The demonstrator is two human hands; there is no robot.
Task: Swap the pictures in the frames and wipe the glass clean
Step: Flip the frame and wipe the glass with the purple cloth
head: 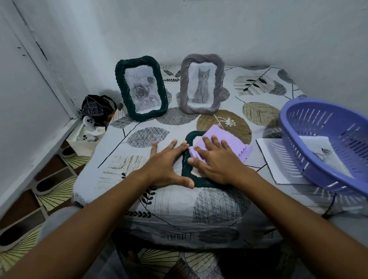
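Note:
A dark green frame (186, 160) lies flat on the table in front of me. My right hand (213, 159) presses a folded lilac cloth (222, 136) flat onto its glass, fingers spread. My left hand (169, 162) lies open against the frame's left edge, thumb at its lower corner. At the back stand two upright frames: a dark green one with a rose picture (141, 88) and a grey one with a cat picture (202, 84).
A purple plastic basket (329, 146) sits tilted at the right, resting on a loose white sheet (273, 157). The table wears a leaf-patterned cloth (137, 153). A white box with a dark bag (94, 113) stands on the floor at the left, by the wall.

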